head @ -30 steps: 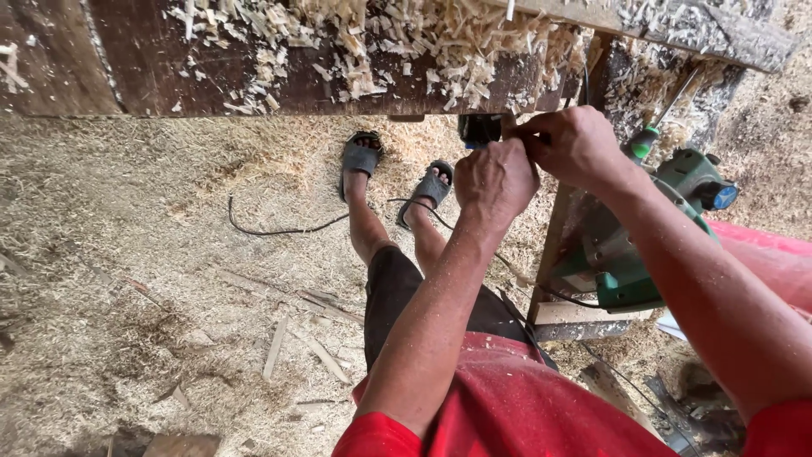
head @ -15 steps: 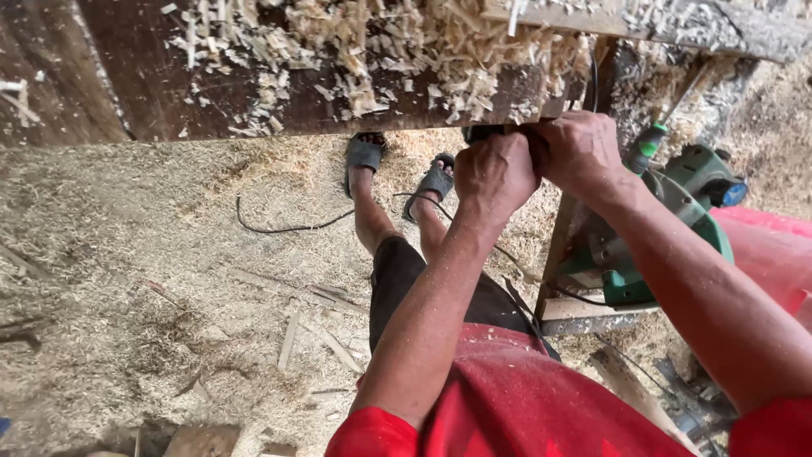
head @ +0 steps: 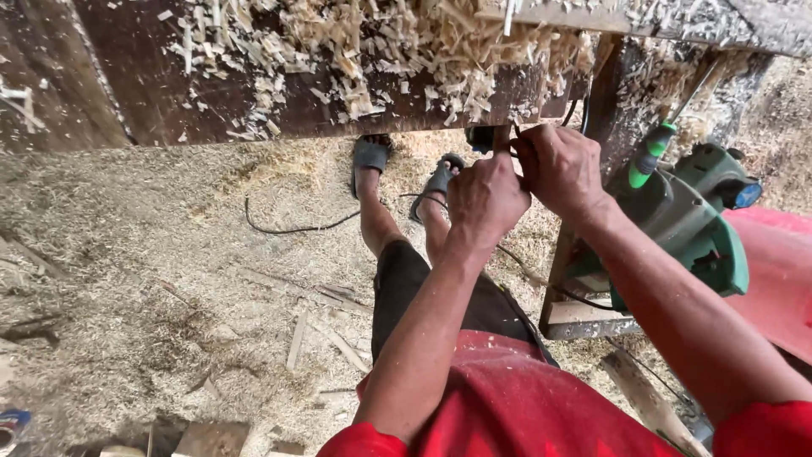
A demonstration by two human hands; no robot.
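Both hands, left hand (head: 486,199) and right hand (head: 562,169), pinch a small dark metal fitting (head: 489,137) under the shaving-covered dark wooden table (head: 254,101) edge. Risk: fingers slipping, cramped grip.

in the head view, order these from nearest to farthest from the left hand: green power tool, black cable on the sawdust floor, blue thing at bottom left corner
Measured from the left hand:
1. Black cable, lying on the sawdust to its left. The green power tool, to its right beyond the right hand, looks about as far; too close to call.
2. Blue thing, at the lower left corner, plainly farthest.
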